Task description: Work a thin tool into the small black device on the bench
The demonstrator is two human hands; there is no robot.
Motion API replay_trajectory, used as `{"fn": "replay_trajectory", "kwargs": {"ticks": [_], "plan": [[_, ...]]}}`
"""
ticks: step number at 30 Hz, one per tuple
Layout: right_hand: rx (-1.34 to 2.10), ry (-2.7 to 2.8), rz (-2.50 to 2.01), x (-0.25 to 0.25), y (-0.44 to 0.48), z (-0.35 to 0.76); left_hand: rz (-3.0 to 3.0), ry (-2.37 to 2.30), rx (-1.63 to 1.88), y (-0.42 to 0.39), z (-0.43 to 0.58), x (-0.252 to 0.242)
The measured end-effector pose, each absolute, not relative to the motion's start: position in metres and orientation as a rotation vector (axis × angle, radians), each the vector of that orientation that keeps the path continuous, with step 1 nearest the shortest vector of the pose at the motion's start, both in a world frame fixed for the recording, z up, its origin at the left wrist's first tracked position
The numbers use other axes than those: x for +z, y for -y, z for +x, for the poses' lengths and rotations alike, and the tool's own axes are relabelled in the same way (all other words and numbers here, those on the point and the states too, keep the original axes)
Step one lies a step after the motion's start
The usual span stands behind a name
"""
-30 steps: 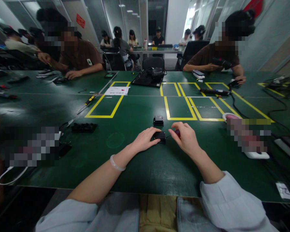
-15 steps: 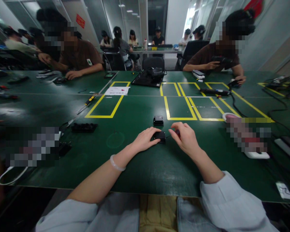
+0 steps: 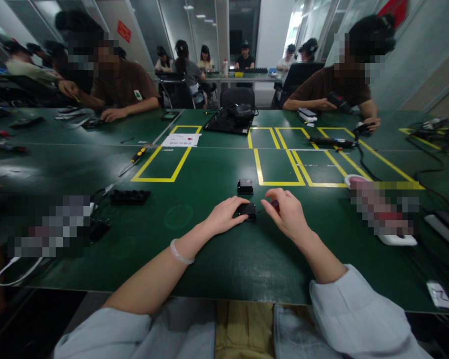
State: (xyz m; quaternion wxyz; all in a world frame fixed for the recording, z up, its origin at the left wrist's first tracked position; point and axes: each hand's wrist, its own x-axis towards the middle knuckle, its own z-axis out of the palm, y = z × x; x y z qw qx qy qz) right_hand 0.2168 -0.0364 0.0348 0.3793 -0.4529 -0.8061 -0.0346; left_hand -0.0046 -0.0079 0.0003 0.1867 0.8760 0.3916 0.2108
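My left hand (image 3: pixel 226 213) holds a small black box-shaped part (image 3: pixel 250 211) against the green table (image 3: pixel 209 264), fingers on its far edge and thumb on its near edge. To the right, my right hand (image 3: pixel 286 209) is closed around a small screwdriver (image 3: pixel 275 203). Its dark handle is mostly covered by the fingers, and its thin shaft points left at the side of the part; whether the tip touches cannot be made out. A second black box-shaped part (image 3: pixel 245 186) lies just beyond the first.
A black ribbed piece (image 3: pixel 130 197) and a yellow-black screwdriver (image 3: pixel 137 155) lie to the left. Yellow tape outlines (image 3: pixel 280 183) mark the table beyond my hands. A pink-and-white object (image 3: pixel 381 212), partly blurred out, lies right. Co-workers (image 3: pixel 125 89) sit across the table.
My hands and the black part keep almost the same place. Across the table on the right, a co-worker has tilted the dark tool in their hand.
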Motion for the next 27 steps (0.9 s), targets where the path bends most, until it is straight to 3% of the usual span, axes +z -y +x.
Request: {"fn": "replay_trajectory", "kwargs": {"ticks": [27], "plan": [[-0.027,2.011,-1.124,0.0337,0.0362,0.2163,2.468,-1.095,0.609,0.0071,-0.0048,-0.0016]]}}
